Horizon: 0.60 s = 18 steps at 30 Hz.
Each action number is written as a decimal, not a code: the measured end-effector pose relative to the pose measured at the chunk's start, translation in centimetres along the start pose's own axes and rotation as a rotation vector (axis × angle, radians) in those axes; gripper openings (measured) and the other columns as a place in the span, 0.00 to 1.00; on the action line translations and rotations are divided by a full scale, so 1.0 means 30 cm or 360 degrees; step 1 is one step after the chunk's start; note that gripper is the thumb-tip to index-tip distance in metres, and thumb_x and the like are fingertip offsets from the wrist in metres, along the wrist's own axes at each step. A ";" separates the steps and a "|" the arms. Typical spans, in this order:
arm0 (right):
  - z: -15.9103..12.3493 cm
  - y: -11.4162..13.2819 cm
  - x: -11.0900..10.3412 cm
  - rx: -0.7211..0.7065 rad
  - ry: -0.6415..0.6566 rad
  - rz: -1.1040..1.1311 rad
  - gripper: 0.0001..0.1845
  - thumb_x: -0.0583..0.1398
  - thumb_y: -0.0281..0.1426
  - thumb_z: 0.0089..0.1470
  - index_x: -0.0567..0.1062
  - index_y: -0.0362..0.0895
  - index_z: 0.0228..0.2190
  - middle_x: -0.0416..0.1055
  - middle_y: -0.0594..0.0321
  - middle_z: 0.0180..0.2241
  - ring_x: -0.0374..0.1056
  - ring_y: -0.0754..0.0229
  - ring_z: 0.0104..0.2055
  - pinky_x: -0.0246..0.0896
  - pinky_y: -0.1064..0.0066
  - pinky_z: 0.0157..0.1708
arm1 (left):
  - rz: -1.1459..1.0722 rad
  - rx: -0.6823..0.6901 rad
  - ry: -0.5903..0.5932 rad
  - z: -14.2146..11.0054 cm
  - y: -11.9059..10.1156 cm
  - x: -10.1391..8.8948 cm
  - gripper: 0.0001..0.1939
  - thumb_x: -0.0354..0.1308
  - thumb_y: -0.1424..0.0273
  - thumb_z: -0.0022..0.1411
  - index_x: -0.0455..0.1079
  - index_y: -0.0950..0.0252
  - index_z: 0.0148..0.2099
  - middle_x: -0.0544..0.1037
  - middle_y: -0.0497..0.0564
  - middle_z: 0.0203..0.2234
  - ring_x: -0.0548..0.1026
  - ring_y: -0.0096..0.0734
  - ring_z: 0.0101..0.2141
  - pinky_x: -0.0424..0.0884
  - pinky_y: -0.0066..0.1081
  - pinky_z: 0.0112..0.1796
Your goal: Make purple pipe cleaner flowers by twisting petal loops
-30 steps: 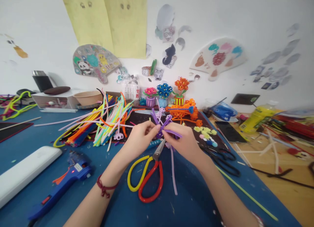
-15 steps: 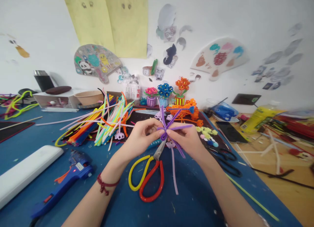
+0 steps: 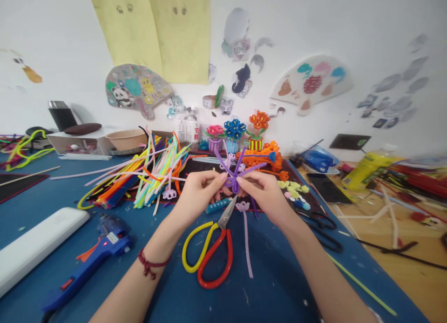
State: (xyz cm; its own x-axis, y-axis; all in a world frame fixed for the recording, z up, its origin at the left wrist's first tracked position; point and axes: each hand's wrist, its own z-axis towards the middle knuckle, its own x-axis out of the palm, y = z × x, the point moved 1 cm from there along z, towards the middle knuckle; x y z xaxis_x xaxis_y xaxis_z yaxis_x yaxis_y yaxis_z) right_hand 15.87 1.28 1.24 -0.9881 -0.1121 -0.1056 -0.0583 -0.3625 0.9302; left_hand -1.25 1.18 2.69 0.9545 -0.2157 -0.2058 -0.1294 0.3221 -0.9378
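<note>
My left hand (image 3: 198, 195) and my right hand (image 3: 266, 195) meet over the blue mat (image 3: 146, 248), both pinching a purple pipe-cleaner bundle (image 3: 234, 176) at its twisted middle. Its ends fan up and to the right, and one short end hangs below my right hand. Just under my hands lie scissors (image 3: 210, 246) with a yellow and a red handle, blades pointing up toward the bundle. A pale lilac pipe cleaner (image 3: 246, 241) with a looped top lies on the mat beside the scissors.
A heap of coloured pipe cleaners (image 3: 146, 171) spreads at the left. A blue glue gun (image 3: 89, 258) and a white flat case (image 3: 33, 246) lie near left. Black scissors (image 3: 323, 227), pompoms (image 3: 293, 190), a phone (image 3: 328, 187) and small pipe-cleaner flower pots (image 3: 234, 133) sit right and behind.
My hands have turned the purple bundle: the ends that stuck out to the right and down have swung upward, and the hanging end has become shorter. Hands rose slightly.
</note>
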 end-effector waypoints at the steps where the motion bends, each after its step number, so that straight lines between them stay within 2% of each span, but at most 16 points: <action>1: -0.001 0.002 0.000 0.0001 0.0015 -0.0026 0.12 0.63 0.37 0.51 0.75 0.42 0.24 0.71 0.65 0.20 0.68 0.62 0.23 0.66 0.70 0.26 | 0.0039 0.0018 -0.0052 0.003 0.005 -0.003 0.18 0.57 0.60 0.61 0.73 0.68 0.26 0.70 0.47 0.16 0.64 0.22 0.18 0.58 0.22 0.20; 5: -0.008 0.010 -0.003 0.0024 0.0107 -0.0090 0.11 0.62 0.37 0.52 0.75 0.42 0.24 0.71 0.65 0.20 0.68 0.62 0.24 0.65 0.71 0.27 | -0.0098 0.0102 -0.0216 0.010 0.012 -0.005 0.12 0.64 0.63 0.55 0.73 0.68 0.36 0.74 0.48 0.25 0.69 0.24 0.26 0.64 0.23 0.27; 9: -0.010 0.004 0.001 0.0051 0.0173 0.0031 0.11 0.64 0.36 0.52 0.75 0.42 0.24 0.71 0.65 0.21 0.68 0.63 0.24 0.65 0.73 0.26 | -0.0415 -0.0034 -0.0123 0.006 0.011 0.006 0.12 0.64 0.63 0.55 0.70 0.67 0.36 0.68 0.43 0.20 0.62 0.18 0.19 0.58 0.21 0.20; 12: -0.004 -0.017 0.001 0.0187 0.0137 0.0407 0.12 0.65 0.39 0.50 0.77 0.42 0.27 0.73 0.65 0.21 0.68 0.65 0.22 0.66 0.74 0.25 | -0.0517 -0.0043 -0.0131 0.001 0.010 0.013 0.11 0.64 0.64 0.55 0.69 0.67 0.34 0.69 0.43 0.20 0.62 0.18 0.19 0.57 0.20 0.21; 16: 0.004 -0.049 -0.004 0.0481 0.0099 0.0924 0.19 0.67 0.44 0.46 0.79 0.41 0.34 0.76 0.60 0.23 0.72 0.63 0.23 0.69 0.74 0.26 | -0.0568 0.0082 -0.0249 0.000 0.011 0.014 0.10 0.65 0.66 0.55 0.71 0.67 0.34 0.72 0.44 0.22 0.64 0.18 0.21 0.59 0.20 0.22; 18: 0.005 -0.058 -0.002 0.0593 0.0115 0.1093 0.20 0.68 0.43 0.45 0.79 0.41 0.35 0.78 0.59 0.26 0.73 0.63 0.25 0.70 0.75 0.27 | -0.0574 0.0143 -0.0266 0.000 0.008 0.015 0.09 0.66 0.68 0.55 0.71 0.67 0.34 0.73 0.45 0.23 0.65 0.18 0.22 0.60 0.20 0.22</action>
State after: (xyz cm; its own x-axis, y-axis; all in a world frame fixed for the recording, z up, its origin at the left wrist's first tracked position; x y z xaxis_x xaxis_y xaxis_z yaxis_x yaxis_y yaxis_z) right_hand 16.02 2.07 -0.32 -0.8092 -0.2632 0.5252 0.5058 0.1426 0.8508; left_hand -0.86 1.17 2.37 0.9659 -0.1789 0.1873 0.2387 0.3338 -0.9119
